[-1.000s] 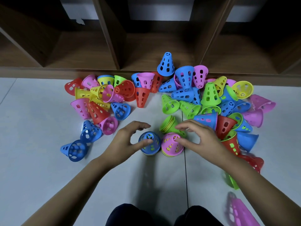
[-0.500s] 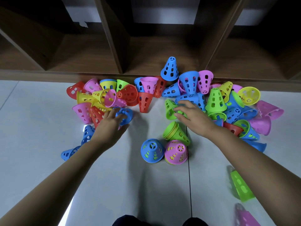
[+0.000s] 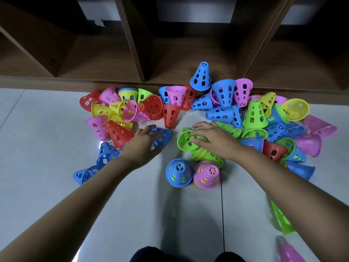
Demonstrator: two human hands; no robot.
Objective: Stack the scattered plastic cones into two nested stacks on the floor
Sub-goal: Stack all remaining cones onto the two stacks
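Observation:
Two short nested stacks stand upright on the floor: one topped by a blue cone (image 3: 179, 172), one beside it topped by a pink cone (image 3: 207, 174). My left hand (image 3: 144, 145) is closed around a loose blue cone (image 3: 162, 138) lying on its side. My right hand (image 3: 211, 138) grips a green cone (image 3: 186, 139), its mouth facing left. Under that wrist lies a green nested pair (image 3: 207, 156). Heaps of several scattered cones sit to the left (image 3: 120, 114) and right (image 3: 255, 118).
A wooden shelf unit with open compartments (image 3: 170, 59) runs along the back, with a blue cone (image 3: 202, 75) standing on its ledge. A green cone (image 3: 281, 218) and a pink cone (image 3: 289, 250) lie at lower right. My knees (image 3: 181, 256) show at the bottom edge.
Both hands left the two stacks and reached forward into the piles. The left has closed on a blue cone, the right on a green cone, which has shifted toward me.

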